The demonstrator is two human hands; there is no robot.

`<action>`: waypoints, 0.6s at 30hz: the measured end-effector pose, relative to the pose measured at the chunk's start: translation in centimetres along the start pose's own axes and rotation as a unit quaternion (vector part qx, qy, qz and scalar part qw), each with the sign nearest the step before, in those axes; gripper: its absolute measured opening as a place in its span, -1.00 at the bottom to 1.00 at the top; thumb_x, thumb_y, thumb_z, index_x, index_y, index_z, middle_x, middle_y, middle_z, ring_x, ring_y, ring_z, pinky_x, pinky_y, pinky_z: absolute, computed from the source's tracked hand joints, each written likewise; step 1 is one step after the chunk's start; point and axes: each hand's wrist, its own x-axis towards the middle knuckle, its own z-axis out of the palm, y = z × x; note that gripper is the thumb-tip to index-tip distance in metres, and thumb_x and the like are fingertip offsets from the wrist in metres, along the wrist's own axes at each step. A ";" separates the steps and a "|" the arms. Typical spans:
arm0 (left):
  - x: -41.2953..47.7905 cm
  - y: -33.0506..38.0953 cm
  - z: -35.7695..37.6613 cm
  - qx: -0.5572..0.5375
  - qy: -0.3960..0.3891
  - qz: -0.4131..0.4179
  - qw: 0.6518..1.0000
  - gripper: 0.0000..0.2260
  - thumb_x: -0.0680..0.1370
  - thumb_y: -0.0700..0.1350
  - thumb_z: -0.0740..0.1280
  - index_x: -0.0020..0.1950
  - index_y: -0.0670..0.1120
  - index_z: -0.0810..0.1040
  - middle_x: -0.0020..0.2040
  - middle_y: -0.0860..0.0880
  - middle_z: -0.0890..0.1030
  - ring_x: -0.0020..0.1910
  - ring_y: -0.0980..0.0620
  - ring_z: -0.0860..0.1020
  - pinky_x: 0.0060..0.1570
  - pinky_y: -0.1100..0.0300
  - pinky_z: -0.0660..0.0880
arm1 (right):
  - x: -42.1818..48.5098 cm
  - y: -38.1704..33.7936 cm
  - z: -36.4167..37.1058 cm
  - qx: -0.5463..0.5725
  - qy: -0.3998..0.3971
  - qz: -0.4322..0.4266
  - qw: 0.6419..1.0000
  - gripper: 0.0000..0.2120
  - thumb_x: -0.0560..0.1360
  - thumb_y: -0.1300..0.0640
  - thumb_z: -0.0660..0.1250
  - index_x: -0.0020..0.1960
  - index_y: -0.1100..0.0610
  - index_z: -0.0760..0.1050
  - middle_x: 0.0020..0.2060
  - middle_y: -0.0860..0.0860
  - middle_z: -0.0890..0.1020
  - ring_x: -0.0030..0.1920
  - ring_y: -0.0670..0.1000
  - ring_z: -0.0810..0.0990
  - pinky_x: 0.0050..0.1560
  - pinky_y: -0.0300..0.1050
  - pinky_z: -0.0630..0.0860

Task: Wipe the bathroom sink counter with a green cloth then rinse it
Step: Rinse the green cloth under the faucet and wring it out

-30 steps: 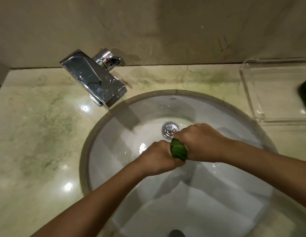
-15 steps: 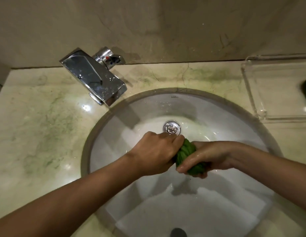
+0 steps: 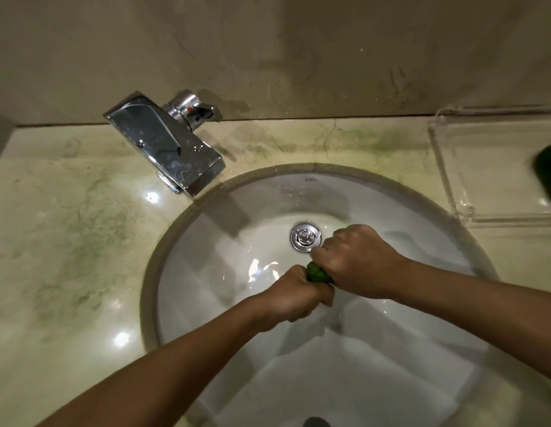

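Observation:
The green cloth [image 3: 318, 274] is bunched into a tight roll over the white sink basin [image 3: 206, 272]; only a short green piece shows between my fists. My left hand [image 3: 295, 295] grips its near end and my right hand [image 3: 357, 265] grips its far end, knuckles up, just beside the chrome drain [image 3: 305, 237]. Both fists press together on the cloth. The marble counter [image 3: 67, 241] around the basin is pale with green streaks and wet glints.
A chrome tap [image 3: 166, 146] juts from the back left of the counter toward the basin; no water runs from it. A clear plastic tray [image 3: 459, 186] sits at the back right with a dark green object [image 3: 548, 171] in it. The wall rises right behind.
Half a second ago my right hand lay palm up under the loosened cloth. Now it has turned knuckles up and both fists are closed tight on the twisted cloth again.

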 end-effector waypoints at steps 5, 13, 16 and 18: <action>-0.4 0.9 -0.3 -0.064 -0.041 -0.010 0.997 -0.56 0.44 -0.30 0.25 -0.54 0.02 0.18 -0.56 0.05 0.19 -0.59 0.10 0.13 -0.53 0.31 0.06 | 0.9 1.6 -0.4 -0.020 0.187 -0.096 0.977 -0.76 0.29 0.36 0.33 -0.37 0.14 0.30 -0.55 0.05 0.35 -0.57 0.06 0.28 -0.54 -0.17 0.24; -1.2 0.9 0.2 -0.158 -0.095 -0.019 0.983 -0.61 0.44 -0.29 0.21 -0.44 0.03 0.12 -0.51 0.04 0.10 -0.54 0.10 0.04 -0.49 0.25 -0.03 | 1.3 1.5 -0.7 -0.039 0.261 -0.125 0.956 -0.71 0.32 0.36 0.35 -0.30 0.12 0.24 -0.50 0.04 0.31 -0.51 0.04 0.23 -0.53 -0.14 0.22; -1.5 1.1 0.3 -0.157 -0.093 -0.003 0.983 -0.63 0.41 -0.25 0.25 -0.45 0.03 0.14 -0.51 0.04 0.11 -0.54 0.09 0.05 -0.49 0.24 -0.02 | 1.1 1.4 -1.2 -0.026 0.246 -0.099 0.964 -0.73 0.32 0.37 0.32 -0.29 0.12 0.26 -0.49 0.04 0.31 -0.51 0.05 0.23 -0.52 -0.15 0.20; -1.6 0.9 0.2 -0.113 -0.063 0.010 0.991 -0.63 0.44 -0.24 0.29 -0.45 0.00 0.19 -0.53 0.03 0.18 -0.55 0.08 0.12 -0.52 0.27 0.06 | 0.6 1.3 -1.4 0.018 0.172 -0.087 0.981 -0.80 0.33 0.32 0.31 -0.30 0.12 0.30 -0.51 0.04 0.35 -0.53 0.08 0.29 -0.54 -0.16 0.23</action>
